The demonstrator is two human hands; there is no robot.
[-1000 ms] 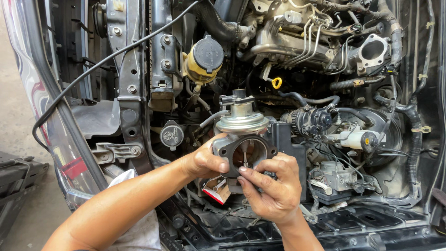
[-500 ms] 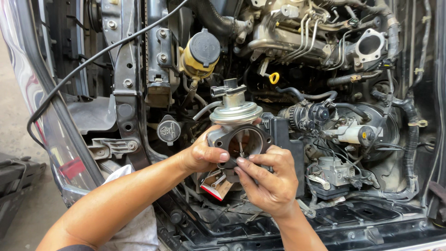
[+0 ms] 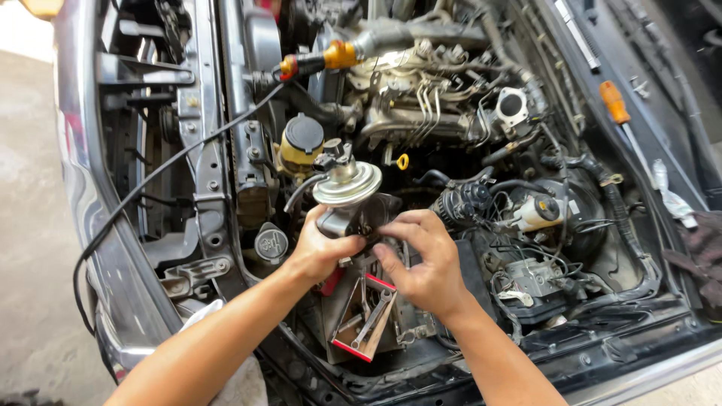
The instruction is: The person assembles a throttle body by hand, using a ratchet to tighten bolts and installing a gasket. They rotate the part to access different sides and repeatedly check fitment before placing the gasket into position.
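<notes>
Grip first: my left hand (image 3: 320, 252) clamps around the body of the metal valve unit (image 3: 347, 197), held free above the open engine bay, its round diaphragm cap on top. My right hand (image 3: 425, 263) pinches at the unit's dark bore, fingertips together on its rim. I judge the part already off the engine, refitting not begun. Below sits a red-edged tool tray (image 3: 366, 319); an orange-handled screwdriver (image 3: 617, 105) lies far right.

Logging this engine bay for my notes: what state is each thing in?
Left hand: gripping the round-topped grey metal valve part.
Right hand: fingertips on that part.
Yellow reservoir with black cap: capped.
Red-edged tool tray: open, wrenches inside.
Orange-handled screwdriver: lying at bay edge.
</notes>
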